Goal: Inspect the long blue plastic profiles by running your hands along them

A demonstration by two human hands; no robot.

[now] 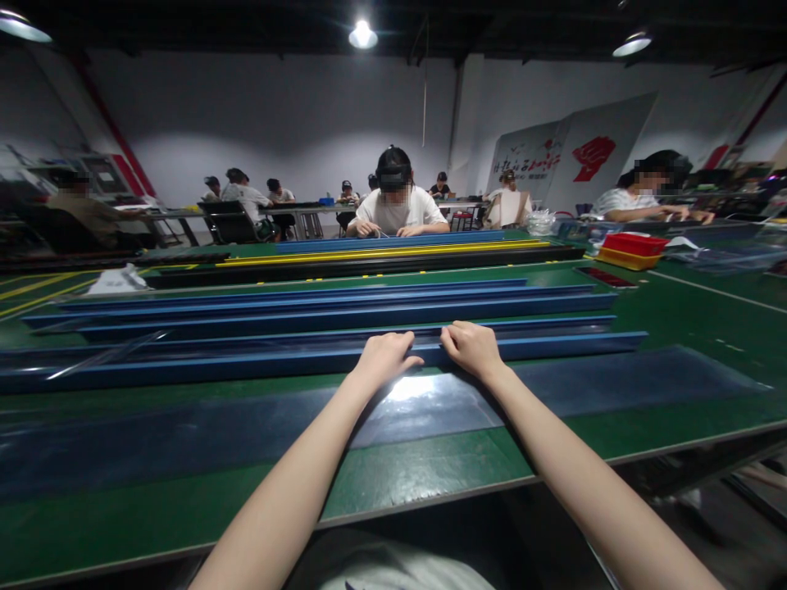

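Note:
A long blue channel-shaped strip [553, 346] lies across the green table in front of me. My left hand [386, 357] grips its near wall, with the thumb on my side and the fingers curled over into the channel. Just to the right, my right hand [472, 346] is closed on the same strip, its fingers bent over the wall and partly hidden. A gap separates the two hands. Under my forearms, a flat clear plastic film [246, 418] stretches along the table's near side and reflects the lamp light.
More blue strips [344, 310] lie parallel beyond. Behind them are black and yellow strips [381, 256]. A red bin [633, 244] and a phone [606, 277] sit at the right, a crumpled white bag [120, 279] at the left. A co-worker [397, 201] sits opposite.

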